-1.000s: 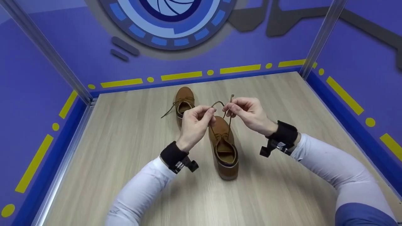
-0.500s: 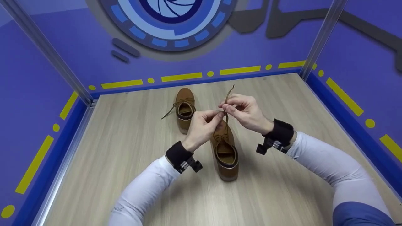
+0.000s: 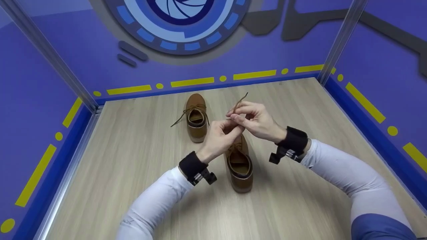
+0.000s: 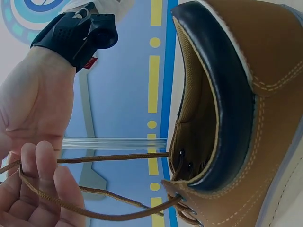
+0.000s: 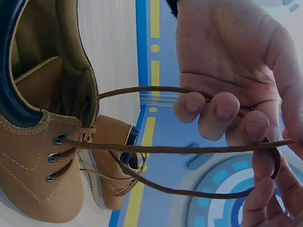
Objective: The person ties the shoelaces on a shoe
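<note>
My left hand (image 3: pixel 221 138) and right hand (image 3: pixel 257 122) meet above the toe of the nearer brown shoe (image 3: pixel 242 183), and both pinch its brown shoelace. One lace end (image 3: pixel 241 102) sticks up past my right fingertips. In the left wrist view the lace (image 4: pixel 113 217) bends around fingers, while the shoe's dark padded collar (image 4: pixel 236 104) faces the camera. Taut strands of lace (image 5: pixel 180 149) run from the eyelets to the hands in the right wrist view, with a curved strand below. From the head, the hands cover the shoe's toe and where the strands cross.
A second brown shoe (image 3: pixel 196 133) stands farther back on the left, its lace (image 3: pixel 180 119) trailing to one side. Both shoes rest on a light wooden tabletop (image 3: pixel 140 160). Blue panels (image 3: pixel 193 66) with yellow marks enclose the back and sides.
My left hand has moved right and the right hand slightly left, so they now meet. The open loop of lace between them has closed up, and its free end leans right.
</note>
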`<action>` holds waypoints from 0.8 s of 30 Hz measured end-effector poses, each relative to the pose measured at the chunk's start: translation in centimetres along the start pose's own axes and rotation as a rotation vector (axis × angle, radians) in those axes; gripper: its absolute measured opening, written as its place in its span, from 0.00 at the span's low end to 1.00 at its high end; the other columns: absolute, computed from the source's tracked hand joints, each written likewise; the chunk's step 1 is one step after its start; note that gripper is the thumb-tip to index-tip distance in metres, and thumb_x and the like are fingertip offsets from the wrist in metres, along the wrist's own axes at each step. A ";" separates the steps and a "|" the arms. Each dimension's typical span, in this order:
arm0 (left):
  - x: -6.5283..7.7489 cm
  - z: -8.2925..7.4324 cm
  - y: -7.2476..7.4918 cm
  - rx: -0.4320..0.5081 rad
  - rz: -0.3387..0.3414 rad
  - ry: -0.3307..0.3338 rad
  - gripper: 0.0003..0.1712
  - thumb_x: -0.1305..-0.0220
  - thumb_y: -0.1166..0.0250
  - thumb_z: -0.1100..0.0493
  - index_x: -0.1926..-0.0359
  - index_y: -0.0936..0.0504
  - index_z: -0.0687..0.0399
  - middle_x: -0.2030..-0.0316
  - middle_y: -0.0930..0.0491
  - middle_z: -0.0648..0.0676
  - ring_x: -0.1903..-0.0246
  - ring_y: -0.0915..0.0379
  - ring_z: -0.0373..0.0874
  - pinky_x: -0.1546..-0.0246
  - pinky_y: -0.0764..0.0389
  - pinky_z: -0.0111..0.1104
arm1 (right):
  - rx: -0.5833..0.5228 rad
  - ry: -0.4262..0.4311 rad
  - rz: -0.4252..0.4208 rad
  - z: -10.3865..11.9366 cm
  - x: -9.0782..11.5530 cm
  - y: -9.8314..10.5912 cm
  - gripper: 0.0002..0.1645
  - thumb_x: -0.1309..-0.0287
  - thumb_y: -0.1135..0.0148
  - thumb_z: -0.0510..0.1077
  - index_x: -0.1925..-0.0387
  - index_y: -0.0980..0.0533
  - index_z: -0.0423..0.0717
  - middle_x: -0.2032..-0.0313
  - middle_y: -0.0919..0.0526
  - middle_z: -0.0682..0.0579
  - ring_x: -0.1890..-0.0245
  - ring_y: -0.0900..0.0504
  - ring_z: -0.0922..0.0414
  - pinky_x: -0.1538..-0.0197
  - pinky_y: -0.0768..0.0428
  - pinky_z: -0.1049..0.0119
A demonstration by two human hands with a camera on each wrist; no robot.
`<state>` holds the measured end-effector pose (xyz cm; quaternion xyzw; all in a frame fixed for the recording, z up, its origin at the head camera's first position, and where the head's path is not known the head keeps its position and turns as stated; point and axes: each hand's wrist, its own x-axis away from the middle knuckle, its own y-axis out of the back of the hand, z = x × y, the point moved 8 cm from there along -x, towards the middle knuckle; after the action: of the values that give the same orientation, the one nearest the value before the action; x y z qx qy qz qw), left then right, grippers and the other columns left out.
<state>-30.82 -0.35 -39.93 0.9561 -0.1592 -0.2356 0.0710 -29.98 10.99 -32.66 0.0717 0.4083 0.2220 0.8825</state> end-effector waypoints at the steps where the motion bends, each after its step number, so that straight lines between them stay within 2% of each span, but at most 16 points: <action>1: 0.0 0.0 0.0 -0.015 -0.011 -0.001 0.15 0.25 0.34 0.57 0.71 0.15 0.58 0.81 0.25 0.46 0.79 0.30 0.38 0.77 0.32 0.29 | 0.005 -0.006 0.008 -0.1 0.1 -0.1 0.09 0.38 0.40 0.18 0.60 0.16 0.22 0.60 0.16 0.27 0.58 0.16 0.52 0.66 0.26 0.75; 5: 0.0 0.3 0.3 -0.010 -0.048 0.004 0.16 0.23 0.35 0.58 0.71 0.14 0.59 0.80 0.22 0.54 0.78 0.29 0.40 0.77 0.30 0.28 | -0.001 -0.085 0.056 -0.7 0.4 -0.1 0.10 0.36 0.40 0.20 0.56 0.16 0.22 0.59 0.16 0.28 0.60 0.17 0.57 0.68 0.24 0.77; 8: 0.0 0.5 0.4 0.006 -0.069 0.005 0.15 0.22 0.36 0.59 0.67 0.13 0.62 0.78 0.20 0.62 0.78 0.28 0.43 0.76 0.29 0.28 | 0.007 -0.204 0.080 -2.6 1.2 0.3 0.12 0.31 0.41 0.24 0.51 0.17 0.23 0.57 0.15 0.29 0.62 0.17 0.62 0.69 0.21 0.76; 10: 0.1 0.5 0.6 0.017 -0.081 0.006 0.16 0.22 0.36 0.60 0.67 0.13 0.66 0.77 0.20 0.67 0.79 0.28 0.48 0.77 0.30 0.27 | 0.014 -0.285 0.084 -4.4 2.0 0.9 0.12 0.28 0.41 0.28 0.49 0.16 0.27 0.56 0.13 0.31 0.63 0.17 0.64 0.69 0.21 0.75; 13: 0.1 0.6 0.8 0.040 -0.095 0.014 0.16 0.22 0.38 0.63 0.66 0.15 0.72 0.76 0.20 0.72 0.79 0.27 0.62 0.79 0.30 0.25 | 0.023 -0.368 0.092 -7.2 3.4 1.7 0.13 0.24 0.42 0.32 0.48 0.14 0.31 0.57 0.11 0.36 0.65 0.18 0.65 0.70 0.23 0.73; 17: 0.4 -1.3 1.0 0.069 -0.105 -0.001 0.15 0.22 0.40 0.70 0.66 0.18 0.81 0.75 0.20 0.77 0.77 0.27 0.77 0.78 0.28 0.24 | 0.053 -0.411 0.139 -8.7 4.7 2.4 0.13 0.26 0.41 0.35 0.49 0.13 0.37 0.55 0.10 0.40 0.68 0.21 0.59 0.70 0.23 0.71; 20: 0.6 -2.8 1.2 0.072 -0.117 -0.014 0.15 0.23 0.41 0.72 0.68 0.20 0.83 0.75 0.20 0.78 0.76 0.26 0.79 0.77 0.27 0.22 | 0.123 -0.413 0.183 -9.1 5.4 2.6 0.13 0.30 0.38 0.32 0.50 0.12 0.37 0.54 0.10 0.39 0.66 0.20 0.55 0.70 0.24 0.72; 24: 0.6 -2.6 1.3 0.071 -0.127 0.006 0.15 0.24 0.41 0.71 0.67 0.19 0.82 0.75 0.20 0.78 0.75 0.24 0.78 0.77 0.24 0.25 | 0.220 -0.363 0.232 -8.6 6.0 2.2 0.10 0.35 0.35 0.27 0.54 0.13 0.32 0.59 0.10 0.38 0.64 0.17 0.46 0.72 0.26 0.74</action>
<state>-29.43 -1.60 -37.64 0.9669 -0.1061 -0.2309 0.0222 -33.80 15.17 -41.75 0.2523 0.2540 0.2596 0.8969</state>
